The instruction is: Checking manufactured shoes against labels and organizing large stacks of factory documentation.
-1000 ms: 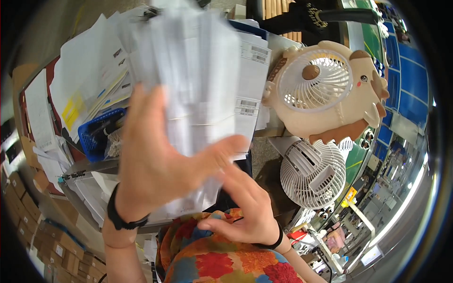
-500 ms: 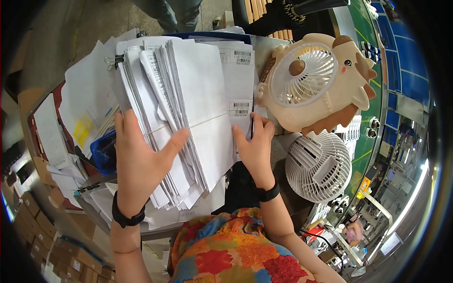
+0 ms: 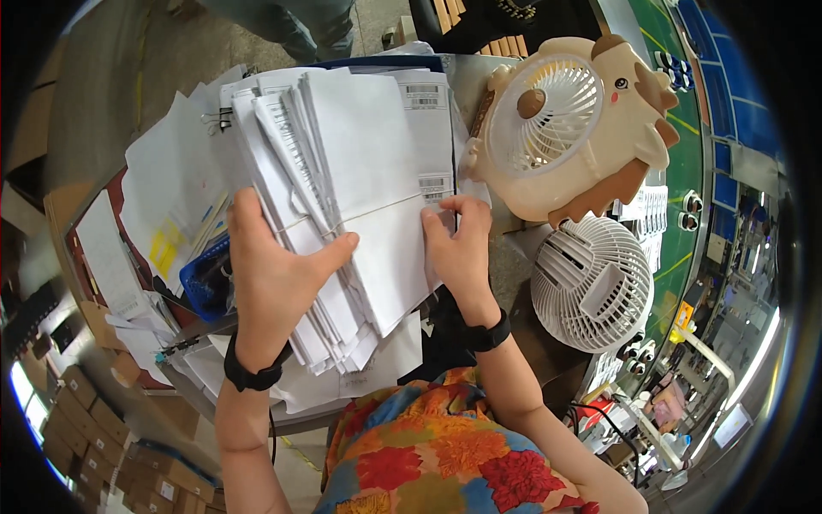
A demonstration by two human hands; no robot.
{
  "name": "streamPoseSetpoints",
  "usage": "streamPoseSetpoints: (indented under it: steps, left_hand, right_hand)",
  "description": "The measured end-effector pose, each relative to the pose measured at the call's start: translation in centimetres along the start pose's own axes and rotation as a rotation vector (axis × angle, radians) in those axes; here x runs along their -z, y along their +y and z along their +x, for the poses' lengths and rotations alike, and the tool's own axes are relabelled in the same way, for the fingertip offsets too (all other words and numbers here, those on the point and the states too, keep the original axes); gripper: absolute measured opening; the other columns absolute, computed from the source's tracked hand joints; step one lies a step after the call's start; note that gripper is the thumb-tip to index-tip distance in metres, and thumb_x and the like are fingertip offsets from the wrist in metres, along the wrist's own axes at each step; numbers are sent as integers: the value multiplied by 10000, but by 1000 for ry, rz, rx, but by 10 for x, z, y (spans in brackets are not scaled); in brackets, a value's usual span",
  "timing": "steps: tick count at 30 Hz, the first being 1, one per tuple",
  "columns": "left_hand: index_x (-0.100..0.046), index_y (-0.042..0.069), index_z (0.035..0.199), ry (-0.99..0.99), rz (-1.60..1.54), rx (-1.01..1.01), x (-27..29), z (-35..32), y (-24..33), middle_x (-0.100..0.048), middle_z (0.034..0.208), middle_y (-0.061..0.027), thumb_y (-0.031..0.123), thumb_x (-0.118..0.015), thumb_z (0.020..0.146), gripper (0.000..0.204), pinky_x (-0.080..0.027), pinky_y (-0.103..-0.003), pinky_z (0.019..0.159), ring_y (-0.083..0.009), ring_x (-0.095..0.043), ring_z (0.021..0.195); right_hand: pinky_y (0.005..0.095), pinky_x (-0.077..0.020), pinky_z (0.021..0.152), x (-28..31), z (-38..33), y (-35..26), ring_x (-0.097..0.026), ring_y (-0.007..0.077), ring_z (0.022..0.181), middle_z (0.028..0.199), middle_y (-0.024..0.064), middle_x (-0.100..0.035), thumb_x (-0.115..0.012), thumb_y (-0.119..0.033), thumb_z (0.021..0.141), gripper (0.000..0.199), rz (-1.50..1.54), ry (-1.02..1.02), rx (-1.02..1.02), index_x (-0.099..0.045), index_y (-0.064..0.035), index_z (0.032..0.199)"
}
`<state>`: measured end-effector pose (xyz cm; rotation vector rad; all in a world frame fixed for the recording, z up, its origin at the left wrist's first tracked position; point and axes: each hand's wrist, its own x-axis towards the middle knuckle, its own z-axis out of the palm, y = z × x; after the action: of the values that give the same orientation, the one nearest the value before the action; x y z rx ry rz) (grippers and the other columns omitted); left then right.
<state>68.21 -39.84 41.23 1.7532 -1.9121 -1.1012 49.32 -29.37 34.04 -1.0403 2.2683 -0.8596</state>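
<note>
A thick bundle of white papers (image 3: 372, 146) lies before me, with a thin pale string (image 3: 372, 216) running across it. Several narrower folded sheets stand out along its left part. My left hand (image 3: 278, 283) grips the left edge, its thumb on top of the sheets and its fingers down along the side. On the opposite edge, my right hand (image 3: 461, 257) has its thumb on the paper and its fingers bent around the side, just below a barcode label (image 3: 435, 187). The undersides of the bundle and the fingertips there are hidden.
Right of the papers stand a cream animal-shaped fan (image 3: 548, 188) and a white round fan (image 3: 591, 300). Loose papers (image 3: 167, 154), a black binder clip (image 3: 219, 120) and a blue basket (image 3: 204, 287) lie left. A person's legs (image 3: 312, 26) show beyond the table.
The bundle's left edge has moved inward with my left hand, so the hands are closer together and the stack looks narrower. The whole view has shifted slightly.
</note>
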Motion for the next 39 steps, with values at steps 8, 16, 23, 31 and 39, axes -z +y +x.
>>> streamPoseSetpoints:
  steps: [8, 16, 23, 31, 39]
  left_hand:
    - [-353, -68, 1126, -35, 291, -54, 18, 11, 9, -452, 1123, -258, 258, -870, 627, 790, -445, -463, 895, -410, -499, 1041]
    - [-347, -94, 1090, -109, 259, -6, -10, 20, 10, -466, 1145, -290, 339, -894, 631, 835, -429, -442, 947, -389, -501, 1075]
    - [-443, -20, 1192, -144, -237, 103, 23, 15, 23, -578, 1093, -116, 68, -813, 690, 630, -498, -302, 841, -180, -587, 956]
    - [-348, -44, 1346, 18, 45, 184, 53, 13, 29, -496, 1207, -158, 99, -802, 669, 828, -422, -342, 960, -230, -506, 1073]
    - [-392, -21, 1343, -21, 160, 176, 56, 21, 21, -473, 1260, -172, 162, -803, 639, 835, -322, -376, 1060, -270, -448, 1174]
  right_hand:
    - [444, -402, 875, -3, 9, -5, -482, 335, 962, 1016, 170, -523, -709, -232, 848, 455, -89, -67, -47, -517, 51, 1149]
    - [405, -394, 873, -11, 16, 0, -467, 315, 943, 1003, 164, -516, -657, -194, 889, 332, 250, -13, -252, -498, 20, 1087]
    - [434, -385, 867, 5, 1, -27, -466, 365, 941, 999, 174, -510, -646, -33, 829, 235, 218, 19, -26, -504, -2, 1014]
    - [435, -368, 882, 2, -16, -69, -493, 366, 972, 1034, 166, -491, -691, 40, 723, 381, 250, -14, 194, -500, -8, 1049]
    - [249, -444, 593, 9, 5, -52, -500, 103, 713, 1118, 138, -435, -743, -64, 804, 770, 667, -137, -265, -289, 110, 1401]
